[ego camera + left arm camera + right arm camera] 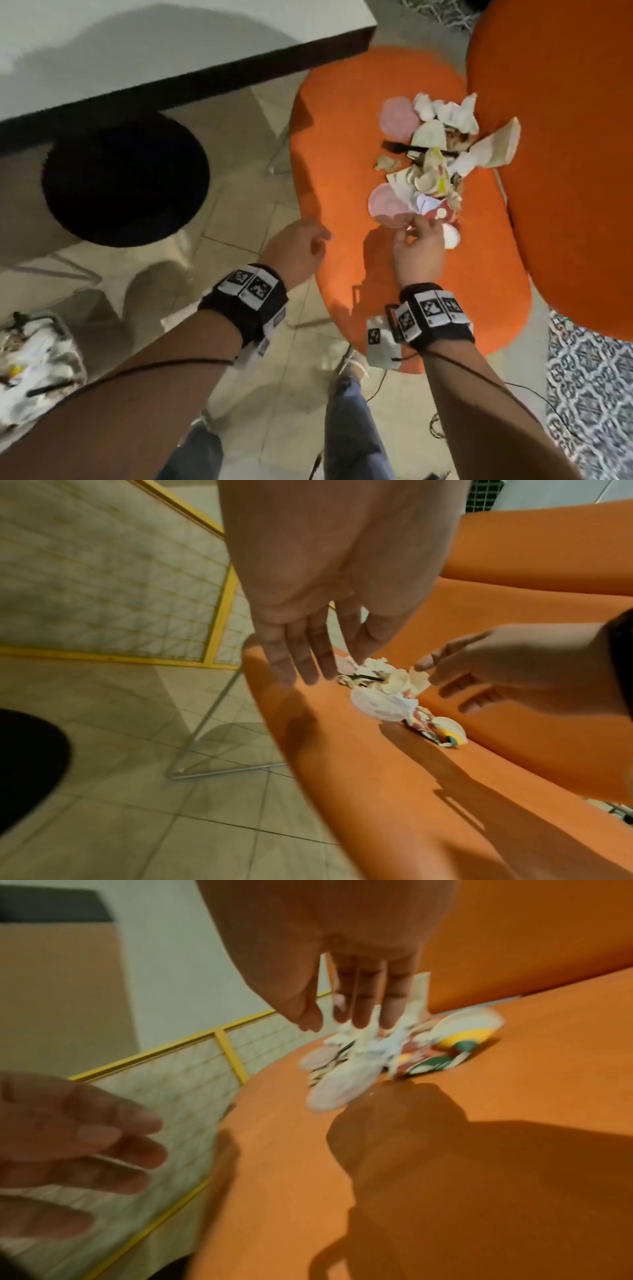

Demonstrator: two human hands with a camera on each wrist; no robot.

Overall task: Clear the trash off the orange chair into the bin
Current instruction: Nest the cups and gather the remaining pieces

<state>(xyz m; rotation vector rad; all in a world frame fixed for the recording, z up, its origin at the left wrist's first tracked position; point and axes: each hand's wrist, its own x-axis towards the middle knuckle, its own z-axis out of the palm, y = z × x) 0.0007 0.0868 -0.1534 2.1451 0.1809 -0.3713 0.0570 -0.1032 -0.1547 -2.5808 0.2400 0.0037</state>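
The trash (431,161) lies in a loose heap along the back edge of the orange chair (342,144) seat, against the backrest. The right hand (419,248) reaches its near end with spread fingers, gripping nothing yet; the left hand (298,253) hovers, relaxed and empty, over the seat's front edge. I'd say a hasty grab could scatter the light scraps onto the floor, since thin lids and torn paper slide easily. Only the head view shows the bin (37,356), already part full, well off to the left; the left wrist view shows both palms bare
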